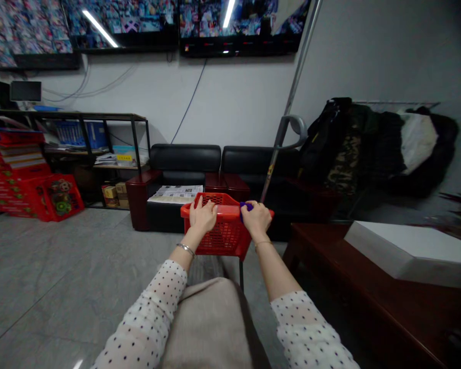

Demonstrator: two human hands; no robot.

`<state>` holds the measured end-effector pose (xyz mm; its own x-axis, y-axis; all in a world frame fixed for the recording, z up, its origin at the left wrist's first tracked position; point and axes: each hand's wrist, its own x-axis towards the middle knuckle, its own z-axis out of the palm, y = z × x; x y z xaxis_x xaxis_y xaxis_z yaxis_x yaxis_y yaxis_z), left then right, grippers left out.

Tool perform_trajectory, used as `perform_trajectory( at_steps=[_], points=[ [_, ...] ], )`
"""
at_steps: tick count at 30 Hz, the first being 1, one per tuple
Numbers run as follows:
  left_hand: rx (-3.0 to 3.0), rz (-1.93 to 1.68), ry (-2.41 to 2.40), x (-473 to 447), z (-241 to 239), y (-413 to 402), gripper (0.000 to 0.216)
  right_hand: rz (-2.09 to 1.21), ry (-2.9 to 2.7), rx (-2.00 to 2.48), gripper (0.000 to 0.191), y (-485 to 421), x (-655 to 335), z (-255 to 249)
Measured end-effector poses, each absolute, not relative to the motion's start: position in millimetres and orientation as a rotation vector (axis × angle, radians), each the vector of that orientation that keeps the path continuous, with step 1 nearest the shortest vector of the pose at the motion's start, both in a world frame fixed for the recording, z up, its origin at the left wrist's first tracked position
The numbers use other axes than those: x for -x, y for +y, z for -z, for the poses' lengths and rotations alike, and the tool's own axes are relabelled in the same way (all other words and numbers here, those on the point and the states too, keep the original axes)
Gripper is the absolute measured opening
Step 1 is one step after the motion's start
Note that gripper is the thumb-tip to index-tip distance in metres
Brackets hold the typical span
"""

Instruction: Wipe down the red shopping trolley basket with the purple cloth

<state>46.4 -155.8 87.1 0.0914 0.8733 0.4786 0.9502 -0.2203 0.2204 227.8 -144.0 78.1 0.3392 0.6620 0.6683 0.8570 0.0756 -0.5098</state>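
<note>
A red plastic basket point(225, 238) with slotted sides is right in front of me, its near rim facing my body. A thin dark leg point(241, 275) shows below its right corner. My left hand point(203, 216) grips the left part of the rim, with the fingers over the top. On the right part of that rim is my right hand point(256, 219), closed on a small purple cloth point(246, 206) that it presses against the plastic. Most of the cloth is hidden under the fingers.
Black armchairs point(186, 159) stand beyond the basket, with newspapers point(176, 193) on one seat. A grey crutch point(288, 123) slants up behind it. At right, a dark red table point(322, 251) carries a white box point(426, 251). Red crates point(19, 179) are stacked at left.
</note>
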Motion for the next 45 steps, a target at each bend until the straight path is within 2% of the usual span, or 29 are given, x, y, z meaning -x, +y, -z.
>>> perform_trajectory(
  at_steps=[5,10,13,20,25,28,32,35,41,45],
  points=[
    [2.183,0.799,-1.816,-37,-83,-150,0.048,0.361,-1.659,1.299,0.031,-151,-198,-68],
    [2.189,0.801,-1.814,-35,-82,-151,0.048,0.301,-1.531,1.454,0.033,-143,-262,-61],
    [2.170,0.818,-1.823,-46,-81,-154,0.048,0.234,-1.393,1.596,0.031,-140,-260,-67],
    [2.178,0.800,-1.815,-41,-82,-156,0.049,0.363,-1.742,1.271,0.032,-151,-206,-75],
    [2.231,0.783,-1.827,-38,-86,-158,0.049,0.286,-1.555,1.527,0.030,-147,-262,-73],
    [2.236,0.791,-1.832,-45,-87,-160,0.049,0.232,-1.413,1.665,0.031,-148,-254,-77],
    [2.230,0.778,-1.831,-46,-88,-161,0.049,0.310,-1.585,1.420,0.031,-153,-202,-82],
    [2.244,0.784,-1.809,-37,-89,-160,0.050,0.335,-1.785,1.235,0.030,-156,-197,-81],
    [2.274,0.788,-1.798,-34,-88,-157,0.048,0.263,-1.521,1.611,0.032,-154,-255,-77],
    [2.238,0.786,-1.817,-43,-86,-156,0.049,0.293,-1.450,1.623,0.032,-153,-214,-79]
  ],
)
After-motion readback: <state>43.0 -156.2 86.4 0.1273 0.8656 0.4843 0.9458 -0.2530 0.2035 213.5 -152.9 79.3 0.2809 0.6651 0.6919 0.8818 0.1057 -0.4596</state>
